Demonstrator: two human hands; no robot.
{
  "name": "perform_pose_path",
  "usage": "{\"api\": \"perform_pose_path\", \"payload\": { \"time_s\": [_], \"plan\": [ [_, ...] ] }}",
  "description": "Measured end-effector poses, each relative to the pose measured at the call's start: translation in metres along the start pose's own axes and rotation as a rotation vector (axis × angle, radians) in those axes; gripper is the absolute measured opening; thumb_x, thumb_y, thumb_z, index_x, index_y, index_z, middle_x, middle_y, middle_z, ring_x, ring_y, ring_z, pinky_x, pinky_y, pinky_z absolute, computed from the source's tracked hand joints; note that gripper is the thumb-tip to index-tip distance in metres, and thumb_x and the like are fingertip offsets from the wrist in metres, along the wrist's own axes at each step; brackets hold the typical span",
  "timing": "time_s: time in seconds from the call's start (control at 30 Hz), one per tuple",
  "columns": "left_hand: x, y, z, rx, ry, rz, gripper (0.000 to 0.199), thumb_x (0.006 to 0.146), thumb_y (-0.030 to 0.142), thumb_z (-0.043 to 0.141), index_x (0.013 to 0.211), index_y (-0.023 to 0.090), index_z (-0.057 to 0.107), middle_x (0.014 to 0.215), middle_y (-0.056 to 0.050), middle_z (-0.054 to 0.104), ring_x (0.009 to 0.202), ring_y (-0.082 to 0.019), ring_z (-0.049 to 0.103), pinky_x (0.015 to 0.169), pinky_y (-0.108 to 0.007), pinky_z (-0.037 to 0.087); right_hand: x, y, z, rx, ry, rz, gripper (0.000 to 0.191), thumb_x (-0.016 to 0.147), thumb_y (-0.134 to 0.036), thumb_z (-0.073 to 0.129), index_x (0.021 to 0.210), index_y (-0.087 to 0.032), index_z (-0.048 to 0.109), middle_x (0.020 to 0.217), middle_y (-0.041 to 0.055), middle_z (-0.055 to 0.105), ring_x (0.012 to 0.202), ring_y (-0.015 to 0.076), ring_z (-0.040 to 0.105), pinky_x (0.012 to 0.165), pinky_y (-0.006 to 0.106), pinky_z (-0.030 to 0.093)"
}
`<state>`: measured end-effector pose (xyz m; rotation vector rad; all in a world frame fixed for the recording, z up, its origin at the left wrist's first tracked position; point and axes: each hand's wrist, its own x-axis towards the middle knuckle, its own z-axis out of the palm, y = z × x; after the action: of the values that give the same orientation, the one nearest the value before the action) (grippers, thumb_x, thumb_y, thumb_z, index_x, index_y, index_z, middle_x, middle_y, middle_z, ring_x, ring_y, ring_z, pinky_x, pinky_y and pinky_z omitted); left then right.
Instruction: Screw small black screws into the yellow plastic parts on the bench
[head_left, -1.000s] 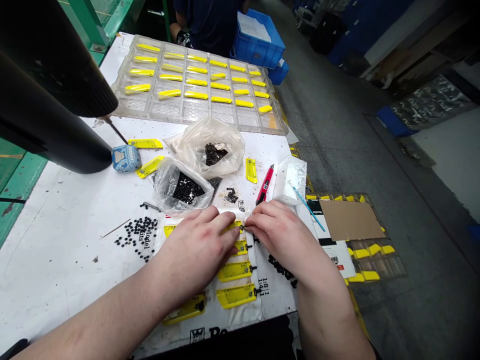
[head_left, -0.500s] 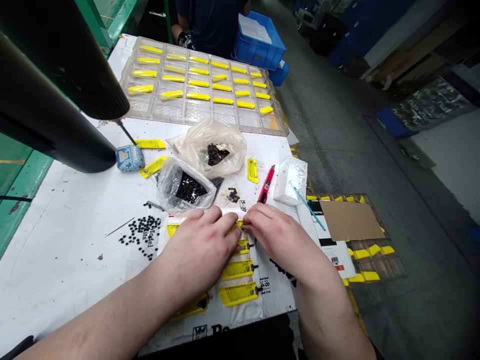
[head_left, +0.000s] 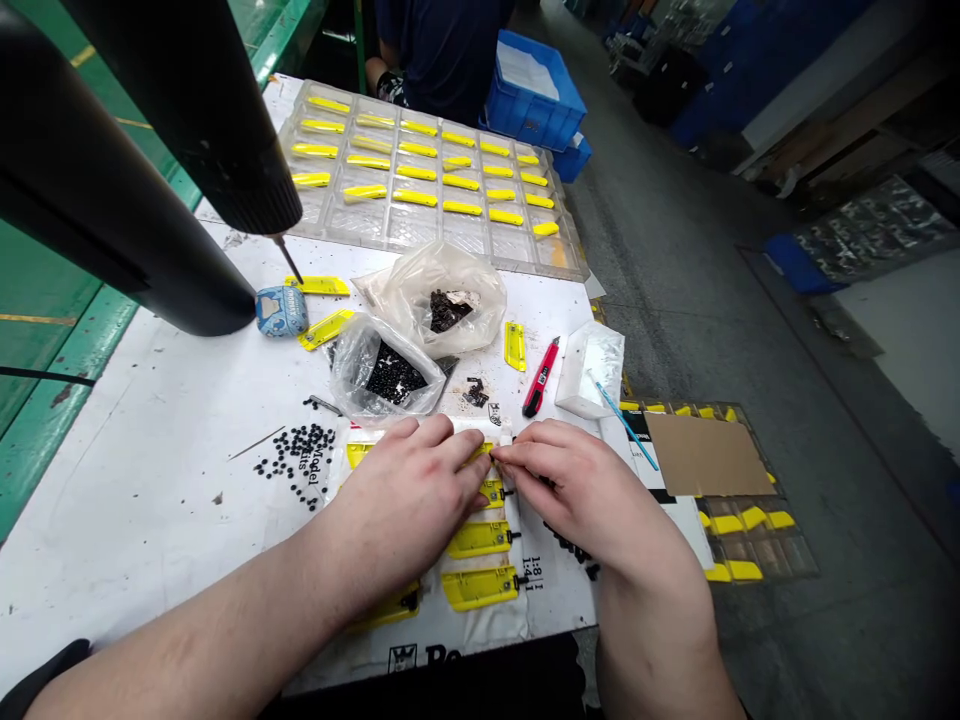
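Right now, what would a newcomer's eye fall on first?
Probably the clear tray at the table's far end, lined with bright yellow strips. Then the thick black tool looming at upper left, its thin bit pointing down. Nearer, the left hand and right hand almost meet over yellow pieces, with a red knife just beyond.

On the white bench [head_left: 165, 440], "Model" [head_left: 317, 466] is read among scattered black discs [head_left: 279, 462], "its" [head_left: 304, 461] beside it. Near the right edge, "1:8" [head_left: 536, 567] and "1:4" [head_left: 527, 569] are seen; at the near edge, large "Po" [head_left: 442, 657]. Lettering on the blue block [head_left: 282, 312] can't be made out.
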<state>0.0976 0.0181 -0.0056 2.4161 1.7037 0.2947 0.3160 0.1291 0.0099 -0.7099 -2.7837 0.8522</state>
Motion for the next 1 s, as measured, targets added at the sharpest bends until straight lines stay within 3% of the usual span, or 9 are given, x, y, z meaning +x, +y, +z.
{"api": "perform_pose_path", "payload": {
  "time_s": [0.13,0.27,0.6,0.83,1.0],
  "plan": [
    [-0.001,0.000,-0.001,-0.015,-0.002,-0.011,0.029,0.113,0.039,0.060,0.133,0.023,0.074,0.136,-0.003,0.072,0.116,-0.028,0.059,0.094,-0.047,0.045,0.004,0.001,0.003,0.018,0.093,0.051,0.022,0.112,-0.016,0.065,0.130,-0.023,0.074,0.119,0.0027,0.072,0.110,0.0194,0.069,0.098,0.035,0.056],
    [-0.002,0.001,-0.003,0.005,0.002,-0.003,0.025,0.111,0.039,0.064,0.124,0.022,0.077,0.133,-0.003,0.072,0.116,-0.029,0.060,0.094,-0.049,0.046,0.012,0.003,0.015,-0.112,0.234,0.098,0.020,0.112,-0.016,0.063,0.127,-0.020,0.075,0.116,0.0053,0.073,0.106,0.0227,0.070,0.097,0.039,0.057],
    [-0.003,-0.001,-0.010,0.050,0.097,0.005,0.025,0.110,0.039,0.066,0.105,0.020,0.081,0.127,-0.006,0.074,0.112,-0.030,0.061,0.086,-0.050,0.044,0.027,0.001,0.029,-0.224,0.217,0.139,0.029,0.113,-0.020,0.055,0.135,-0.018,0.075,0.117,0.0113,0.071,0.112,0.0292,0.068,0.100,0.046,0.058],
    [-0.005,-0.002,-0.013,0.044,0.155,-0.010,0.026,0.109,0.035,0.065,0.092,0.020,0.078,0.113,-0.005,0.074,0.105,-0.030,0.060,0.082,-0.049,0.043,0.036,0.011,0.036,-0.244,0.385,0.167,0.024,0.113,-0.026,0.057,0.122,-0.019,0.078,0.112,0.0094,0.074,0.101,0.0256,0.073,0.093,0.040,0.060],
    [-0.006,-0.002,-0.013,0.041,0.155,0.008,0.026,0.109,0.031,0.065,0.089,0.021,0.078,0.110,-0.006,0.073,0.104,-0.030,0.059,0.082,-0.048,0.042,0.045,0.012,0.039,-0.298,0.376,0.212,0.021,0.113,-0.026,0.061,0.118,-0.020,0.080,0.112,0.0091,0.073,0.099,0.0245,0.072,0.091,0.037,0.060]
  ]
}}
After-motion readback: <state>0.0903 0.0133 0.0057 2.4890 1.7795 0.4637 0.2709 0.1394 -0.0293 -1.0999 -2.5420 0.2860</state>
